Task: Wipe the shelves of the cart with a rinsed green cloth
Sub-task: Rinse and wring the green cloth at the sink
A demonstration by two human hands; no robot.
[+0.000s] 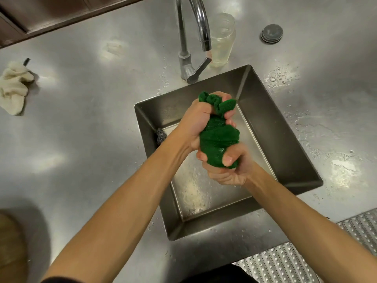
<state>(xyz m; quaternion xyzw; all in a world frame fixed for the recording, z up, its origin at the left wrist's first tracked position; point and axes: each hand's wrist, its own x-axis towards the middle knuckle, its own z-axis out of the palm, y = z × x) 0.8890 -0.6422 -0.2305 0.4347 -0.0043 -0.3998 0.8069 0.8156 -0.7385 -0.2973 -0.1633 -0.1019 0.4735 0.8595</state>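
Wringing the green cloth (218, 137) over the sink (275, 129)
Left hand (196, 121), right hand (226, 172) both fisted round it; I'd twist opposite ways.

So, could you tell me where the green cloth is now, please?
In the head view the green cloth is centred over the sink, gripped by the left hand at its far end, the right hand nearer.

The dark green fuzzy cloth (218, 137) is wet and bunched into a thick, twisted lump. The left hand (195, 121) grips its top and the right hand (226, 170) its bottom, over the middle of the steel sink (275, 129).
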